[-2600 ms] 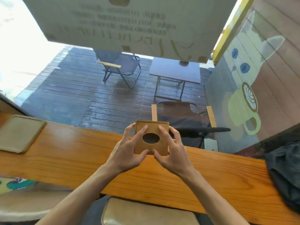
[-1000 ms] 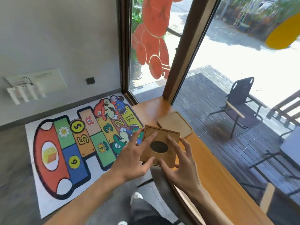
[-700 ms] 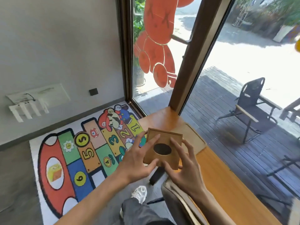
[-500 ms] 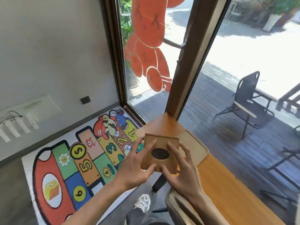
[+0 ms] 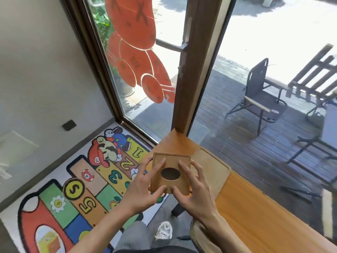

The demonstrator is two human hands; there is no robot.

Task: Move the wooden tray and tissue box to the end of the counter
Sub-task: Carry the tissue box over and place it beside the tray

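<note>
Fingers (image 5: 186, 170) spread, both hands pinching the square tan wooden tissue box with oval hole (image 5: 171, 162); left hand (image 5: 144, 190), right hand (image 5: 195, 194). We hold it above the bench (image 5: 255, 212) end. Flat wooden tray (image 5: 213, 168) already lies there; box not yet down. Floor mat (image 5: 73, 190) reads 1, 2, 3, 5, $.

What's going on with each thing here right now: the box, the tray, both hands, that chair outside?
Tissue box: held in the air by both hands, oval opening facing up, no tissue showing.
Wooden tray: lying flat on the counter near its end, nothing visible on it.
Left hand: gripping the box's left side.
Right hand: gripping the box's right side.
Folding chair: unfolded, unoccupied, outside on the deck.
</note>
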